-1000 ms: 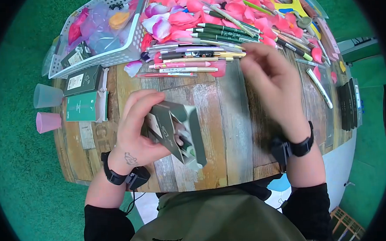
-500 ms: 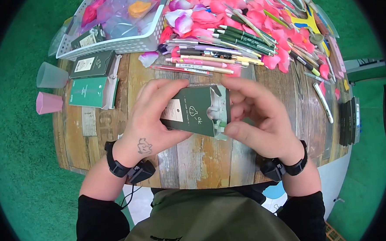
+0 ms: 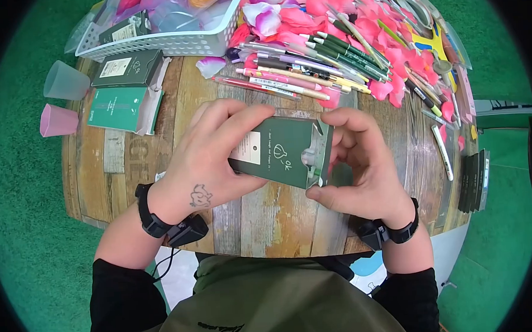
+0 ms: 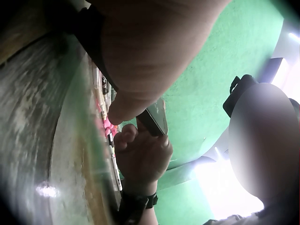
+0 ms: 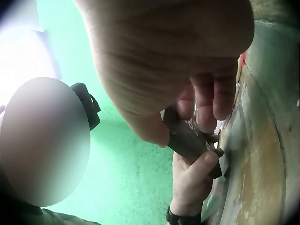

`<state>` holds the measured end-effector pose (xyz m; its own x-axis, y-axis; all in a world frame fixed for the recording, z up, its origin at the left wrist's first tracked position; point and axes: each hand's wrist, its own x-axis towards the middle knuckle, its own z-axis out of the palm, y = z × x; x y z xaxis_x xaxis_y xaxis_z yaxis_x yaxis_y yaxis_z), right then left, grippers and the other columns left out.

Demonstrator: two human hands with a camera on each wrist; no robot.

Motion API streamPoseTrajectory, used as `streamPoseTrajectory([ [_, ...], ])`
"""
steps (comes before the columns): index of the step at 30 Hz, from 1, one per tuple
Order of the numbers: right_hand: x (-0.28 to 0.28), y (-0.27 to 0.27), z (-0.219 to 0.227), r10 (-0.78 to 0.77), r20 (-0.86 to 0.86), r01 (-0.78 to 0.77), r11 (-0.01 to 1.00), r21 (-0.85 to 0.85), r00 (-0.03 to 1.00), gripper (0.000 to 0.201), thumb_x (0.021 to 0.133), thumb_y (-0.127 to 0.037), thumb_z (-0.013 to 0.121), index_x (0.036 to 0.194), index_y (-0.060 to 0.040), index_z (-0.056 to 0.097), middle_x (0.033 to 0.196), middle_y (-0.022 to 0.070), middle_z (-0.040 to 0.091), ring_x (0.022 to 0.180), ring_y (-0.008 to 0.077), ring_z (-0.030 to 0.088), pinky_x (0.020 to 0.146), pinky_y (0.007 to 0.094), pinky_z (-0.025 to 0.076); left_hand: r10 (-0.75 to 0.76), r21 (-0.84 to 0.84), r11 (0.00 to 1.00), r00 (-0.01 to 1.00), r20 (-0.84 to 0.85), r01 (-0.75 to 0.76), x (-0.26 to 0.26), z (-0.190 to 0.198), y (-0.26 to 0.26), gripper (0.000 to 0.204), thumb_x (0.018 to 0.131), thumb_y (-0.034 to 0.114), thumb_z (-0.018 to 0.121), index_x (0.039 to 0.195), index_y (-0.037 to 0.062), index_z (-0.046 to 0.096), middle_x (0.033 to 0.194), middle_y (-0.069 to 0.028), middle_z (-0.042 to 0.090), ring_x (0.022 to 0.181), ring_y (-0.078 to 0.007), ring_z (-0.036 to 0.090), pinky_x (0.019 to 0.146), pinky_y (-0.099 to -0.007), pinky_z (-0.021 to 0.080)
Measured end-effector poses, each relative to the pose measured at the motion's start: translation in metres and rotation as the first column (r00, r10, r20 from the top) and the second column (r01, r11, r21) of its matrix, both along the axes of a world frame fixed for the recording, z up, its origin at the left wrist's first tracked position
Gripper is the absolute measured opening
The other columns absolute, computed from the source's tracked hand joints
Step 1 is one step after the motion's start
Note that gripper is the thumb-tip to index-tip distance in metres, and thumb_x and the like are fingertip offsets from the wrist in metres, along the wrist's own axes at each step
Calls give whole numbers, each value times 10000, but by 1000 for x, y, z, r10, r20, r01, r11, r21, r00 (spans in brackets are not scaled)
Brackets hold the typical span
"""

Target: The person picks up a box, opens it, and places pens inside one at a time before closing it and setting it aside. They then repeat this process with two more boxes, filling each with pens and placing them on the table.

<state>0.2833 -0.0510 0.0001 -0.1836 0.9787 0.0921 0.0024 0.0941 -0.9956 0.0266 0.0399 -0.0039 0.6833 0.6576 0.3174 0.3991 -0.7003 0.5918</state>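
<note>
A dark green box (image 3: 283,150) with a white label and a line drawing is held over the table's near half in the head view. The left hand (image 3: 208,160) grips its left end, fingers over the far edge and thumb beneath. At its open right end, the right hand (image 3: 368,166) pinches the edge between thumb and forefinger, the other fingers curled. Something pale shows inside that opening. In the left wrist view the box (image 4: 154,117) lies between both hands; the right wrist view shows the box (image 5: 190,140) under the right hand's fingers (image 5: 205,103).
Beyond the box lie pens (image 3: 285,81) and pink petals (image 3: 324,6). At the left stand a white basket (image 3: 193,45), a dark box (image 3: 128,68), a green box (image 3: 115,108) and two cups (image 3: 66,81). A white marker (image 3: 442,151) and black boxes (image 3: 475,182) are at the right.
The right hand has come in from the right, near the pens, to the box's open end. The left hand has turned the box so that its labelled face shows. The head view has shifted.
</note>
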Motion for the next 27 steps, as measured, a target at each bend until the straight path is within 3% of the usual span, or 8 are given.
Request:
streamPoseTrajectory([
  [3,0,0,1,29,104,-30,999,10,994,805,776,-30,912,1470,-92,509,1124,37,679,897,124,675,778,280,548,-22,119,993,999,-25,25,0,-1,1,795,622,135,927,1365,98,648,1213,-126,611,1110,-356,616,954,-443,508],
  [8,4,2,15,51,358,-68,997,35,932,833,808,-127,921,1532,-75,514,1134,84,676,873,151,687,753,302,564,9,116,993,1000,-14,-7,1,-4,-1,783,617,148,926,1353,106,661,1217,-123,605,1107,-357,608,948,-450,508],
  [13,5,4,5,43,356,-75,994,77,933,800,913,-86,823,1615,-89,438,1156,119,671,883,152,687,781,305,564,28,114,993,999,-18,-26,2,-3,-2,785,618,143,925,1356,103,661,1201,-120,614,1096,-355,611,941,-448,511],
  [15,2,2,3,21,201,-21,1000,1,979,754,958,-39,766,1621,-87,409,1163,119,679,898,142,687,794,297,563,35,113,993,999,-20,-33,2,-3,-1,781,624,138,924,1358,101,660,1190,-118,618,1091,-352,612,939,-444,511],
  [17,-11,-3,5,-82,-125,54,976,-210,989,657,995,6,710,1582,-66,423,1163,109,694,921,128,691,809,284,563,56,131,990,998,-22,-53,2,-1,-1,776,631,134,924,1359,97,659,1182,-116,618,1085,-348,612,940,-440,510],
  [20,-14,-3,3,-193,-239,121,951,-284,952,455,1019,13,682,1424,-43,483,1151,90,718,954,110,699,824,263,566,89,167,982,996,-12,-86,3,0,-2,769,640,135,926,1360,93,659,1178,-115,617,1080,-344,611,938,-439,509],
  [21,-18,-2,3,-214,-266,145,956,-257,940,272,1012,4,697,1225,-43,536,1121,85,740,963,95,708,800,245,572,102,181,978,995,-5,-99,3,0,-2,768,643,136,926,1361,92,658,1179,-116,616,1079,-342,610,937,-439,508],
  [27,-23,-3,-1,-286,-218,227,938,-261,933,193,1005,-14,725,1150,-37,600,1035,74,756,908,77,701,728,230,572,136,232,964,991,-1,-132,3,0,-2,777,637,142,932,1364,94,659,1168,-116,610,1065,-339,605,919,-437,505],
])
